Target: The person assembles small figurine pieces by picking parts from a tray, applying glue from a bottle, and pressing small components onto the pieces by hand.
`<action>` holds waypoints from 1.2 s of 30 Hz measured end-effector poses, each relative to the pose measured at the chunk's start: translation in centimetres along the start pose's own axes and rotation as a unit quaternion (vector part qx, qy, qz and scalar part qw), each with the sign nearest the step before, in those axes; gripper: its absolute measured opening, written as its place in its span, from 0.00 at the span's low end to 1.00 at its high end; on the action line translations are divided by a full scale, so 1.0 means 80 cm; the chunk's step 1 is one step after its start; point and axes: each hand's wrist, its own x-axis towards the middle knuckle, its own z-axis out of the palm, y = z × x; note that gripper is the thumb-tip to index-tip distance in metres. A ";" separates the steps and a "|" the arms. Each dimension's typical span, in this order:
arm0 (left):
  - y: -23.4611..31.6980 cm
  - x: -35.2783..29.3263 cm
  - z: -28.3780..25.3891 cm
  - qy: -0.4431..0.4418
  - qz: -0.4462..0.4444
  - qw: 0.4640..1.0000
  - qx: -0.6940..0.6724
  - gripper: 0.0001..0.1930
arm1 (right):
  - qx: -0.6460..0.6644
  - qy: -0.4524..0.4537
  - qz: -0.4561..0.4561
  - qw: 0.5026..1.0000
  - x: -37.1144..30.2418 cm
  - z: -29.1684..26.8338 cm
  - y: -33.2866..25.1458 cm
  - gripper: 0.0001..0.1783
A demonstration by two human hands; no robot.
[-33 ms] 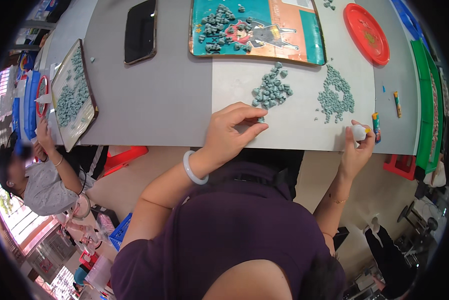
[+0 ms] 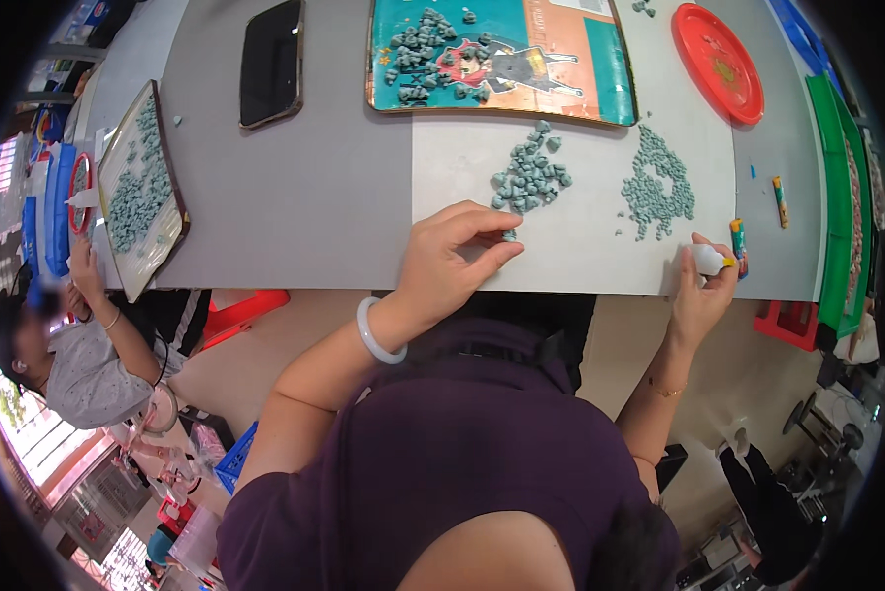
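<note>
My left hand (image 2: 452, 261), a pale bangle on its wrist, pinches a small grey-green piece (image 2: 508, 235) between thumb and forefinger at the near edge of a white sheet (image 2: 580, 246). Just beyond my fingers lies a loose pile of the same pieces (image 2: 531, 172). A second, flatter pile (image 2: 657, 187) lies to the right. My right hand (image 2: 703, 291) holds a small white bottle with a yellow tip (image 2: 708, 259) upright at the sheet's near right corner.
On the grey table (image 2: 344, 197) are a teal picture tray (image 2: 560, 98) with more pieces, a black phone (image 2: 272, 64), a red plate (image 2: 718, 64), coloured sticks (image 2: 779, 202) and green trays (image 2: 836, 177). At left, a co-worker (image 2: 68, 364) sits by a tray of pieces (image 2: 142, 192).
</note>
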 end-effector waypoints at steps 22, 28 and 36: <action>-0.002 -0.002 0.002 -0.006 -0.034 0.999 -0.027 0.10 | -0.154 -0.179 -0.160 0.958 -0.009 0.057 -0.051 0.05; -0.001 0.000 0.001 -0.011 -0.024 0.999 -0.022 0.10 | -0.147 -0.164 -0.160 0.962 -0.009 0.069 -0.064 0.05; -0.001 -0.001 0.000 -0.010 -0.023 0.999 -0.024 0.10 | -0.172 -0.197 -0.169 0.951 -0.010 0.079 -0.066 0.04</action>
